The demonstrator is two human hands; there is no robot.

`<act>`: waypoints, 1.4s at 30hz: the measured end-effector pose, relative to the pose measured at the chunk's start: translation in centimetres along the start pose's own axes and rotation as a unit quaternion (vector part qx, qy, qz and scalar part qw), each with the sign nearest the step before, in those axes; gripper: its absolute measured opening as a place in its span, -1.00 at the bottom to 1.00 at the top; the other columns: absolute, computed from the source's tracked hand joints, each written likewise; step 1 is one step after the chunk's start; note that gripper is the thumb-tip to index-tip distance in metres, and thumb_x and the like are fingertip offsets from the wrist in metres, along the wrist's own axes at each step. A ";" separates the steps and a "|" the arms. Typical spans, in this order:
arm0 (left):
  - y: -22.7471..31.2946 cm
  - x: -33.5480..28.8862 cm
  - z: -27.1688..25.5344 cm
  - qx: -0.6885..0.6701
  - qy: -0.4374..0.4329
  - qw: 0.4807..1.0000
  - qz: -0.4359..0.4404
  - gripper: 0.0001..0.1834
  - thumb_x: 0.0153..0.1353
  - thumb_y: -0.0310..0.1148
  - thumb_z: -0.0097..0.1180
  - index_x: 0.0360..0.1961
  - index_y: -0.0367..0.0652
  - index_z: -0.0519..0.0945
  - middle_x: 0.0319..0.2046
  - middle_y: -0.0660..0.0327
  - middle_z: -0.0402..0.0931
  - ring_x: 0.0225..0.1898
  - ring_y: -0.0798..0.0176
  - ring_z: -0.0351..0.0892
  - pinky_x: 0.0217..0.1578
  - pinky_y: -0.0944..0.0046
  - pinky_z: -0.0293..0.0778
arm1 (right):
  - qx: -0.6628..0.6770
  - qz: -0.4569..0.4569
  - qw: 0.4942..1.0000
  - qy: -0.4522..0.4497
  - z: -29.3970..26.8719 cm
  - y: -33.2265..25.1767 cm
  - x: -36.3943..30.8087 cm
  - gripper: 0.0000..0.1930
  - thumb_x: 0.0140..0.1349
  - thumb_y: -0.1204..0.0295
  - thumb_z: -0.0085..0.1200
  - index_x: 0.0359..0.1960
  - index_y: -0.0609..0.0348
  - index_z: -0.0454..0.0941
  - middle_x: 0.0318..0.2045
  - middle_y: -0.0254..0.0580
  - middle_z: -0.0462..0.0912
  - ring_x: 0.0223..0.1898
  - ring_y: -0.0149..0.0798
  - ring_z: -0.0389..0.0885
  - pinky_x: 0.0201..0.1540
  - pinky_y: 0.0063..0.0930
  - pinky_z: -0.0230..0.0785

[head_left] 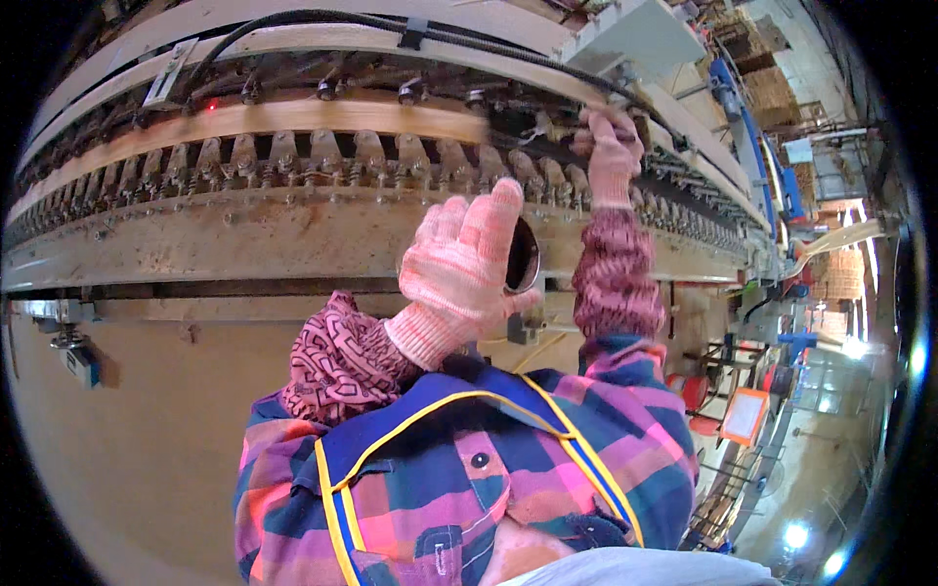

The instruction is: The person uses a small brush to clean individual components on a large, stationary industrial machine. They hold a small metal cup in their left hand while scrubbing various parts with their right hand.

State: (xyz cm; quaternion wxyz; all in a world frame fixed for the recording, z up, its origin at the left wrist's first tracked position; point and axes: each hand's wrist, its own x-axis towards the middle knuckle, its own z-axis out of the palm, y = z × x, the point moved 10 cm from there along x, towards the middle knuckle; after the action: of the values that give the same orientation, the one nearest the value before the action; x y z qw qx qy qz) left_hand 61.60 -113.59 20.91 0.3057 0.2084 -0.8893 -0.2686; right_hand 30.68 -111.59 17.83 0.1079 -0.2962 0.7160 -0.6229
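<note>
Both my hands wear pink-and-white knitted gloves. My left hand (454, 256) is in front of the machine, its fingers and thumb curved around a dark, hollow, round thing (524, 256) with a shiny rim. Most of that thing is hidden by the glove. My right hand (611, 151) reaches farther out, over the machine's channel near its upper rail. Its fingers are bent and blurred, and what they touch is unclear. To the left, a long pale wooden strip (322, 119) lies in the channel, its right end smeared.
A row of metal clamp-like fingers (325, 156) with springs runs along the long machine bed (244, 234). A black cable (322, 15) follows the upper rail. A grey box (635, 44) stands above. At right are an orange-framed panel (745, 417) and stacked wood (838, 264).
</note>
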 end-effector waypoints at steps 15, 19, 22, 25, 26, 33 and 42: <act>0.3 0.2 -0.5 -0.047 -0.020 0.999 -0.001 0.34 -0.42 0.01 0.57 0.43 -0.20 0.13 0.10 -0.07 0.44 0.05 -0.28 0.47 0.10 -0.16 0.42 | -0.062 -0.025 0.997 0.022 1.5 3.5 -0.2 -0.76 0.29 0.40 0.21 -0.05 0.18 0.67 -0.31 -0.17 0.75 -0.50 -0.39 0.66 -0.49 -0.51 0.55; 0.1 0.1 -0.9 -0.046 -0.007 0.999 0.005 0.32 -0.41 0.02 0.56 0.41 -0.22 0.15 0.11 -0.03 0.42 0.07 -0.25 0.44 0.11 -0.13 0.41 | -0.039 -0.081 0.996 0.013 2.3 1.7 -0.1 -0.78 0.29 0.45 0.19 -0.06 0.20 0.64 -0.30 -0.15 0.75 -0.50 -0.38 0.66 -0.45 -0.51 0.57; 0.3 0.3 -0.3 -0.048 -0.035 0.998 0.004 0.32 -0.40 0.03 0.55 0.42 -0.22 0.14 0.16 -0.01 0.39 0.11 -0.22 0.41 0.13 -0.12 0.39 | -0.080 -0.247 0.965 0.033 -1.5 3.7 1.5 -0.75 0.31 0.42 0.20 -0.02 0.21 0.63 -0.28 -0.14 0.74 -0.51 -0.35 0.67 -0.44 -0.45 0.62; -0.1 0.0 0.2 -0.031 -0.055 0.998 -0.015 0.31 -0.38 0.03 0.55 0.42 -0.21 0.14 0.19 0.01 0.38 0.12 -0.20 0.42 0.15 -0.12 0.39 | -0.065 -0.073 0.995 0.016 -0.3 2.6 1.6 -0.73 0.32 0.41 0.19 0.01 0.21 0.61 -0.30 -0.11 0.73 -0.50 -0.31 0.68 -0.44 -0.41 0.65; -0.3 0.2 0.1 -0.020 -0.052 0.998 -0.020 0.31 -0.38 0.03 0.55 0.42 -0.21 0.15 0.19 0.02 0.37 0.11 -0.20 0.42 0.15 -0.12 0.39 | -0.051 -0.061 0.996 0.027 -0.8 2.8 1.0 -0.74 0.32 0.42 0.18 -0.01 0.22 0.61 -0.30 -0.10 0.73 -0.50 -0.30 0.68 -0.45 -0.40 0.65; 0.5 0.8 0.0 -0.026 -0.044 0.999 -0.002 0.34 -0.36 0.06 0.55 0.45 -0.17 0.10 0.20 -0.01 0.39 0.15 -0.22 0.42 0.17 -0.14 0.38 | -0.235 -0.211 0.948 0.042 -1.9 4.9 3.7 -0.80 0.36 0.45 0.10 -0.03 0.19 0.60 -0.35 -0.12 0.72 -0.54 -0.29 0.69 -0.49 -0.40 0.58; -0.1 -0.1 0.2 -0.015 -0.039 0.999 -0.011 0.38 -0.38 0.07 0.56 0.47 -0.15 0.06 0.21 0.00 0.37 0.16 -0.22 0.42 0.19 -0.15 0.36 | -0.081 -0.026 0.996 0.009 0.4 4.7 2.8 -0.75 0.31 0.34 0.23 -0.08 0.23 0.60 -0.41 -0.05 0.73 -0.53 -0.22 0.72 -0.48 -0.41 0.62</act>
State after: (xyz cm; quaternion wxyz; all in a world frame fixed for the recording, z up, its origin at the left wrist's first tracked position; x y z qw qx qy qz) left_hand 61.55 -113.57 20.71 0.2713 0.2028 -0.8940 -0.2935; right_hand 27.31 -113.25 13.86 0.0613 -0.3170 0.7568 -0.5683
